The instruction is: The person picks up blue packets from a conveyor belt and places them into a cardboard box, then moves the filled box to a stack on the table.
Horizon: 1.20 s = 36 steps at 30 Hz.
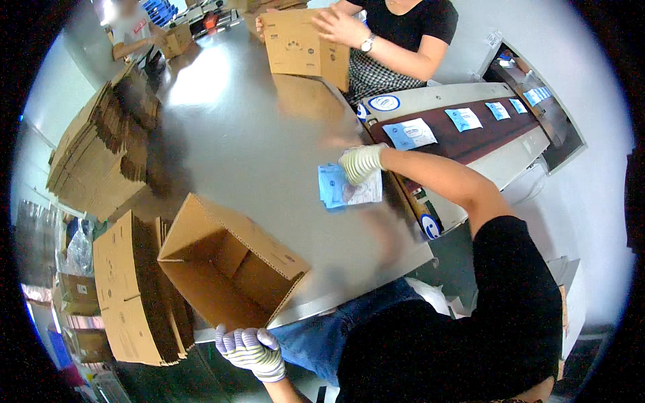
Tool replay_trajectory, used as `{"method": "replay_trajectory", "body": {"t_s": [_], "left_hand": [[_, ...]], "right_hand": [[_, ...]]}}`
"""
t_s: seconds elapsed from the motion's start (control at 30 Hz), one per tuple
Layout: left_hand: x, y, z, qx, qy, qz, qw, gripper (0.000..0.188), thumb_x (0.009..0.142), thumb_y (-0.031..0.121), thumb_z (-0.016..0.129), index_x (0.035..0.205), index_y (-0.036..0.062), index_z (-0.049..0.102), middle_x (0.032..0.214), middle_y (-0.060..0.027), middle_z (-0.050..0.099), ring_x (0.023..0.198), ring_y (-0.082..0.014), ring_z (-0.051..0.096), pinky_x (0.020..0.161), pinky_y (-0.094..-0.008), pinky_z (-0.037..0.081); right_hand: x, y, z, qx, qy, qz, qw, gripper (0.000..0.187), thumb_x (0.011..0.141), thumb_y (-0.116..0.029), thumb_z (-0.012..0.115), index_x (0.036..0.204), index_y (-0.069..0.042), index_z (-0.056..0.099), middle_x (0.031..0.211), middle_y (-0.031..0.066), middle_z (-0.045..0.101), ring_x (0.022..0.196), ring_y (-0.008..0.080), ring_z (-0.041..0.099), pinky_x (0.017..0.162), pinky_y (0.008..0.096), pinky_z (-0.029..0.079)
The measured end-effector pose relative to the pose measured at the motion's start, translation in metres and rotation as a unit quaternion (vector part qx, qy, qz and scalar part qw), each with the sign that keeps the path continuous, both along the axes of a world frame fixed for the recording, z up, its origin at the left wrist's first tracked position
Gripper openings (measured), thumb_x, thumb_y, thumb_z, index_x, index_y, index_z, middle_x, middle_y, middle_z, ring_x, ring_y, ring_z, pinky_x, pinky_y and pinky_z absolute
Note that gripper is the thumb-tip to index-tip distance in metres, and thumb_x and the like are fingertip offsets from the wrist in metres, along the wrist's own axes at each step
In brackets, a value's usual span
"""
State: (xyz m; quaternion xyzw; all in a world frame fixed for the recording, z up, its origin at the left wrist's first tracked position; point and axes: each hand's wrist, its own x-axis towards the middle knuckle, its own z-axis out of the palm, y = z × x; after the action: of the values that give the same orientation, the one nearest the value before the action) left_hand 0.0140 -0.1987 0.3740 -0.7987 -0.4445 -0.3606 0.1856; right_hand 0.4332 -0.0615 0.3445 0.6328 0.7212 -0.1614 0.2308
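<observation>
My left hand [251, 354], in a striped knit glove, is at the near lower edge of an open cardboard box [232, 265]. Its fingers are partly stretched and apart; whether they press on the box is hard to tell. The box lies tilted on the metal table, its opening toward me and bare inside. Further right, my right hand [361, 164], gloved alike, reaches over a small stack of blue and white packets [334, 188] on the table. Its fingers point down and close onto the packets, with the fingertips partly hidden.
A conveyor [463, 138] with a dark belt carries more packets [410, 133] from a wall opening. Flattened cartons [127, 289] and another carton stack [94, 154] stand left. Across the metal table [235, 141], a person [403, 47] handles a box [295, 43]; another person [131, 33] is far left.
</observation>
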Motion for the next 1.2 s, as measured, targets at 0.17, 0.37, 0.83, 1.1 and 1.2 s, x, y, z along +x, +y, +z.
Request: {"method": "replay_trajectory", "body": {"t_s": [0.17, 0.37, 0.83, 1.1, 1.2], "left_hand": [[0.001, 0.002, 0.004, -0.024, 0.007, -0.021, 0.999, 0.016, 0.080, 0.016, 0.048, 0.066, 0.0139, 0.039, 0.060, -0.0052, 0.036, 0.057, -0.0224, 0.040, 0.087, -0.0455, 0.045], [0.005, 0.005, 0.011, -0.017, -0.010, -0.021, 1.000, 0.014, 0.081, 0.015, 0.048, 0.069, 0.0136, 0.041, 0.059, -0.0044, 0.036, 0.057, -0.0227, 0.040, 0.088, -0.0463, 0.045], [0.003, 0.004, 0.003, -0.012, -0.006, -0.001, 1.000, 0.021, 0.085, 0.017, 0.042, 0.065, 0.0131, 0.043, 0.062, -0.0060, 0.042, 0.061, -0.0238, 0.046, 0.088, -0.0469, 0.045], [0.003, 0.005, 0.000, -0.007, -0.013, 0.001, 1.000, 0.024, 0.088, 0.020, 0.039, 0.066, 0.0132, 0.042, 0.061, -0.0061, 0.040, 0.058, -0.0240, 0.045, 0.087, -0.0471, 0.046], [0.001, 0.005, -0.004, -0.006, -0.015, 0.004, 1.000, 0.024, 0.088, 0.021, 0.039, 0.066, 0.0132, 0.043, 0.061, -0.0062, 0.040, 0.059, -0.0247, 0.046, 0.087, -0.0471, 0.046]], "right_hand": [[-0.044, -0.070, 0.009, 0.085, 0.072, -0.026, 0.993, 0.071, 0.059, -0.055, 0.078, 0.093, 0.005, 0.066, 0.089, 0.0273, 0.065, 0.086, 0.0366, 0.066, 0.073, 0.0440, 0.053], [-0.074, -0.086, -0.009, -0.043, 0.281, -0.058, 0.957, 0.095, 0.057, -0.063, 0.077, 0.114, 0.009, 0.053, 0.092, 0.0267, 0.063, 0.085, 0.0418, 0.062, 0.077, 0.0423, 0.051], [-0.126, -0.205, -0.062, 0.384, 0.183, 0.155, 0.891, 0.049, 0.077, -0.034, 0.065, 0.117, -0.010, 0.053, 0.127, 0.0159, 0.050, 0.123, 0.0301, 0.044, 0.106, 0.0465, 0.032], [-0.115, -0.203, -0.071, 0.396, 0.218, 0.133, 0.882, 0.058, 0.076, -0.044, 0.065, 0.121, -0.010, 0.052, 0.130, 0.0135, 0.048, 0.121, 0.0303, 0.043, 0.101, 0.0459, 0.035], [-0.107, -0.184, -0.059, 0.429, 0.234, -0.089, 0.868, 0.060, 0.072, -0.045, 0.068, 0.120, -0.011, 0.055, 0.122, 0.0131, 0.052, 0.109, 0.0321, 0.047, 0.090, 0.0461, 0.036]]}}
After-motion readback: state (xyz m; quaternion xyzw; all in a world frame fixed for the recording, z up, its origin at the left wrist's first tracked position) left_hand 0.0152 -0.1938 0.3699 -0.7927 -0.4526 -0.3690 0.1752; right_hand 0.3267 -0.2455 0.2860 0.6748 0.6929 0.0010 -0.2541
